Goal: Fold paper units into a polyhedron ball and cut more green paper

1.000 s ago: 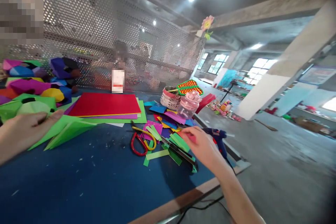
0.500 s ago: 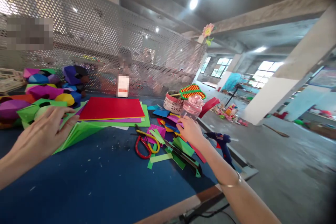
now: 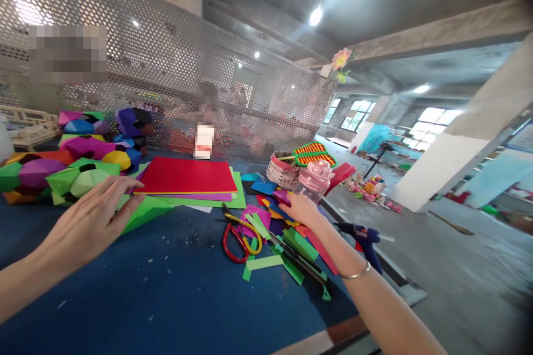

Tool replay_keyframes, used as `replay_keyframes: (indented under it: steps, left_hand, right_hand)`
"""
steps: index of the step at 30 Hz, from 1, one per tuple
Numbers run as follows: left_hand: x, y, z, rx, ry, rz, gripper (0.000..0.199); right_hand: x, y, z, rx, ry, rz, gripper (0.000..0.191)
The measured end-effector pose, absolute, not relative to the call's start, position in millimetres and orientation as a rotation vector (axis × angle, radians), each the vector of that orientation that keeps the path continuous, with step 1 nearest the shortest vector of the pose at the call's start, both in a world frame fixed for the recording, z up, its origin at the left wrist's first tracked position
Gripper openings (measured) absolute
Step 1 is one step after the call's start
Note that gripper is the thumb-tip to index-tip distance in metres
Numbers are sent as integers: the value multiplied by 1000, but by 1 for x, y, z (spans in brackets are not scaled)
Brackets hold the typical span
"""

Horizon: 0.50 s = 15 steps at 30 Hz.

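My left hand (image 3: 94, 219) is open at the left, its fingertips over the left edge of a stack of red sheets (image 3: 187, 175) and beside folded green paper (image 3: 147, 212). At the heap of coloured scraps, my right hand (image 3: 302, 209) has its fingers closed on a small purple paper piece (image 3: 282, 196). Scissors with red and yellow handles (image 3: 235, 243) lie just left of the heap. A black and green cutter (image 3: 310, 270) rests across green strips nearer the front edge. Behind my right hand stands a pink clear bottle (image 3: 315, 180).
Multicoloured paper balls (image 3: 85, 147) are piled at the back left. A woven basket (image 3: 283, 171) stands beside the bottle, and a blue glue gun (image 3: 366, 241) lies by the right edge. A perforated metal screen (image 3: 166, 66) rises behind the blue table (image 3: 166, 294).
The view has shifted, so most things sit farther right. My left hand has moved from the green paper toward the red stack. My right hand stays at the scraps, where the purple piece has shifted.
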State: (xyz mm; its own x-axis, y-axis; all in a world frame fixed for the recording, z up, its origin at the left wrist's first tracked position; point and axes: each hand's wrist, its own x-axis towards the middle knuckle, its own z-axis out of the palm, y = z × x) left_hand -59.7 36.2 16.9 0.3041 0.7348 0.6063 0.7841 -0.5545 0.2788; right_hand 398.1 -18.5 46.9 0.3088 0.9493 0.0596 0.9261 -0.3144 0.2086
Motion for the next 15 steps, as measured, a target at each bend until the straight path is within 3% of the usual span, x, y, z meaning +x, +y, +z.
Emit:
replay_keyframes:
  steps: [6,11,15]
  left_hand:
    - [-59,34,17,-2548,-1537,-992,42]
    - [-58,33,16,-2558,-1522,-985,42]
    - [-58,32,15,-2558,-1517,-967,39]
  right_hand:
    - [397,-21,43,2517,1759,343,23]
    - [389,-33,67,2621,1902,517,39]
    - [382,-45,93,2662,2053,601,38]
